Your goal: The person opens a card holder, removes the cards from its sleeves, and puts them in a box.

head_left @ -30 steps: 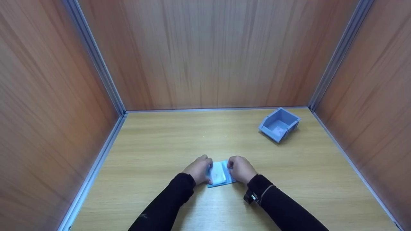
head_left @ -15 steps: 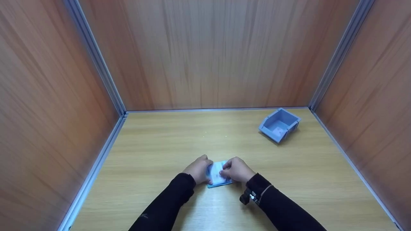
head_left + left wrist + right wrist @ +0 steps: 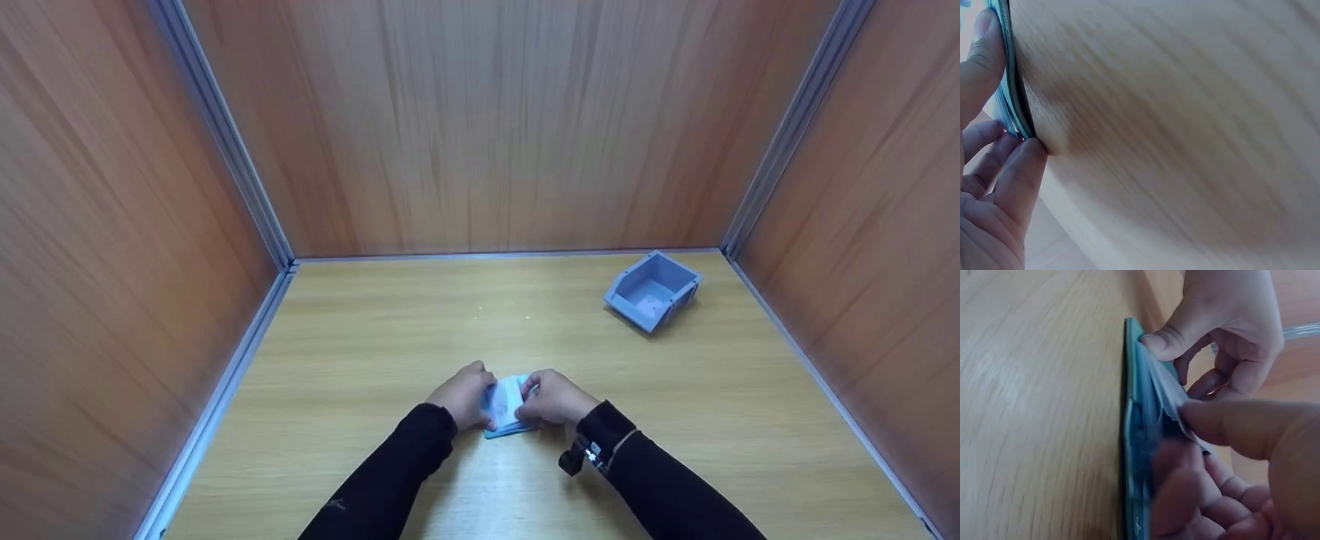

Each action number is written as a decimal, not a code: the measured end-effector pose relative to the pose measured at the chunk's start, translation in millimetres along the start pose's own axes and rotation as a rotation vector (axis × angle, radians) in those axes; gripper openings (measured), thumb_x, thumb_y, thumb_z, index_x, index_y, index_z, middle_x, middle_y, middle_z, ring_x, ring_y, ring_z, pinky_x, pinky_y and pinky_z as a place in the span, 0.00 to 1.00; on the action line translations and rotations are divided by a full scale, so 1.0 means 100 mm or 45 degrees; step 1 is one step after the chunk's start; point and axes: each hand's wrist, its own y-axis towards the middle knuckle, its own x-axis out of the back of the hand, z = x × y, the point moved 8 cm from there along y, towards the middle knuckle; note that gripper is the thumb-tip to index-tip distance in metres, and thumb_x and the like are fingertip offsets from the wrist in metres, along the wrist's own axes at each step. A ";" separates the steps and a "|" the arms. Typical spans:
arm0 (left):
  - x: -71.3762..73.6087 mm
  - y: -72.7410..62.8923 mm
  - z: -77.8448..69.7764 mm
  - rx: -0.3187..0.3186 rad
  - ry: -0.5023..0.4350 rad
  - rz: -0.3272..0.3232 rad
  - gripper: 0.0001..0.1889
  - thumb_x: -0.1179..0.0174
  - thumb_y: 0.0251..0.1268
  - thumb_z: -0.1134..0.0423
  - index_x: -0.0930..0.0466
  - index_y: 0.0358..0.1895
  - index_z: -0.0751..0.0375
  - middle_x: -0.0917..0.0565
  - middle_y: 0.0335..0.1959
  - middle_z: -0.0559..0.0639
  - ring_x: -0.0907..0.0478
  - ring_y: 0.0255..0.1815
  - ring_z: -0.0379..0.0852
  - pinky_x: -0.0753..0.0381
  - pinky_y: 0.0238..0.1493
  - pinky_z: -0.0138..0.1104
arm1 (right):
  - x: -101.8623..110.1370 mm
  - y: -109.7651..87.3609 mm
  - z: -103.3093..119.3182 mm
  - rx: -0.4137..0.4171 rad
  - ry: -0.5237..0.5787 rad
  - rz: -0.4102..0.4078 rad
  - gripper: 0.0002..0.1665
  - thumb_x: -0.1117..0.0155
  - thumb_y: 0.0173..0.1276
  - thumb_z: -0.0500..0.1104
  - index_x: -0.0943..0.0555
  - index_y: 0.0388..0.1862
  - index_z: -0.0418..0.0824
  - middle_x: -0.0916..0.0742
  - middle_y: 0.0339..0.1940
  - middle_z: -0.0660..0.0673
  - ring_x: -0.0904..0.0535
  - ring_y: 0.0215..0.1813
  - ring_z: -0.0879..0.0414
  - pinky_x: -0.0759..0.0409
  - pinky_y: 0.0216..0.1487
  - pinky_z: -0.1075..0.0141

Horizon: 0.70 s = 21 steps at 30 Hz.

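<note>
A small light-blue booklet [image 3: 504, 409] with thin, partly see-through leaves lies on the table between both hands. My left hand [image 3: 463, 395] holds its left edge, thumb on top in the left wrist view, fingertips at the teal cover [image 3: 1012, 73]. From the right, my right hand [image 3: 559, 399] pinches a whitish leaf [image 3: 1172, 394] between thumb and fingers. That leaf is raised at a slant off the teal cover [image 3: 1132, 377] in the right wrist view, with other bluish leaves beneath it. The right fingers partly hide the booklet's near half there.
A blue-grey plastic bin [image 3: 652, 289] stands at the back right of the wooden table [image 3: 375, 322]. Wood-grain panels [image 3: 495, 127] with metal edge strips rise at the back and on both sides. A small dark device [image 3: 581, 457] is strapped to the right wrist.
My right hand has moved left from the booklet's right side onto the whitish leaf and now has its edge lifted. The left hand stays at the left edge.
</note>
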 end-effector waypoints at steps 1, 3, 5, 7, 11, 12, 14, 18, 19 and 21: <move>0.00 0.00 0.00 -0.006 -0.002 -0.001 0.33 0.07 0.50 0.59 0.11 0.59 0.66 0.19 0.49 0.51 0.20 0.50 0.46 0.12 0.62 0.45 | 0.00 0.00 -0.01 -0.003 0.006 0.010 0.19 0.18 0.67 0.34 0.15 0.54 0.38 0.11 0.32 0.47 0.16 0.28 0.57 0.17 0.29 0.68; -0.08 0.05 0.08 -0.048 0.003 -0.026 0.31 0.07 0.49 0.57 0.12 0.54 0.64 0.19 0.47 0.50 0.22 0.48 0.45 0.13 0.59 0.43 | 0.00 0.00 -0.02 -0.008 0.032 0.036 0.24 0.19 0.68 0.33 0.16 0.61 0.37 0.10 0.30 0.47 0.15 0.27 0.56 0.16 0.29 0.67; -0.06 0.04 0.07 -0.065 0.002 -0.037 0.28 0.07 0.49 0.57 0.13 0.49 0.63 0.19 0.45 0.49 0.23 0.45 0.44 0.13 0.56 0.43 | 0.00 0.00 -0.03 0.011 0.068 0.054 0.30 0.20 0.69 0.32 0.19 0.69 0.36 0.10 0.31 0.46 0.14 0.27 0.55 0.15 0.29 0.66; -0.04 0.03 0.05 -0.061 0.011 -0.036 0.27 0.07 0.49 0.57 0.13 0.47 0.62 0.19 0.44 0.49 0.23 0.45 0.44 0.13 0.55 0.42 | 0.01 -0.01 -0.03 0.031 0.095 0.072 0.34 0.21 0.69 0.30 0.22 0.72 0.36 0.10 0.32 0.46 0.14 0.28 0.55 0.15 0.29 0.66; 0.05 -0.03 -0.06 -0.029 0.034 -0.019 0.26 0.06 0.48 0.58 0.11 0.45 0.63 0.19 0.43 0.49 0.23 0.43 0.43 0.14 0.53 0.39 | 0.02 -0.01 -0.03 0.065 0.119 0.086 0.33 0.23 0.70 0.28 0.24 0.71 0.38 0.10 0.33 0.45 0.14 0.29 0.55 0.14 0.30 0.65; 0.04 -0.03 -0.06 -0.024 0.043 -0.015 0.26 0.07 0.48 0.58 0.11 0.46 0.63 0.18 0.44 0.49 0.23 0.43 0.42 0.14 0.53 0.39 | 0.03 -0.02 -0.04 0.063 0.120 0.084 0.32 0.23 0.70 0.28 0.23 0.69 0.38 0.10 0.33 0.45 0.13 0.29 0.55 0.14 0.30 0.65; 0.04 -0.03 -0.06 -0.028 0.055 -0.015 0.27 0.06 0.47 0.58 0.11 0.47 0.63 0.18 0.44 0.48 0.23 0.44 0.42 0.14 0.53 0.38 | 0.05 -0.03 -0.05 0.059 0.130 0.077 0.27 0.23 0.71 0.28 0.20 0.65 0.38 0.12 0.33 0.46 0.13 0.29 0.55 0.13 0.30 0.65; 0.02 -0.03 -0.05 -0.022 0.071 -0.005 0.26 0.07 0.49 0.57 0.11 0.48 0.62 0.18 0.45 0.48 0.21 0.46 0.43 0.13 0.57 0.39 | 0.10 -0.07 -0.06 0.069 0.134 0.081 0.17 0.22 0.71 0.29 0.15 0.56 0.37 0.13 0.32 0.48 0.13 0.30 0.55 0.11 0.32 0.64; 0.02 -0.03 -0.05 -0.024 0.075 -0.005 0.26 0.07 0.49 0.57 0.11 0.48 0.62 0.18 0.45 0.48 0.21 0.47 0.44 0.13 0.57 0.40 | 0.11 -0.07 -0.06 0.082 0.122 0.082 0.15 0.22 0.72 0.29 0.13 0.54 0.36 0.13 0.31 0.48 0.13 0.29 0.56 0.11 0.32 0.64; 0.02 -0.03 -0.04 -0.022 0.082 -0.003 0.26 0.07 0.50 0.56 0.11 0.48 0.62 0.18 0.46 0.48 0.21 0.47 0.44 0.13 0.58 0.40 | 0.13 -0.08 -0.06 0.103 0.087 0.082 0.13 0.21 0.71 0.30 0.11 0.53 0.35 0.12 0.32 0.48 0.13 0.30 0.56 0.10 0.34 0.64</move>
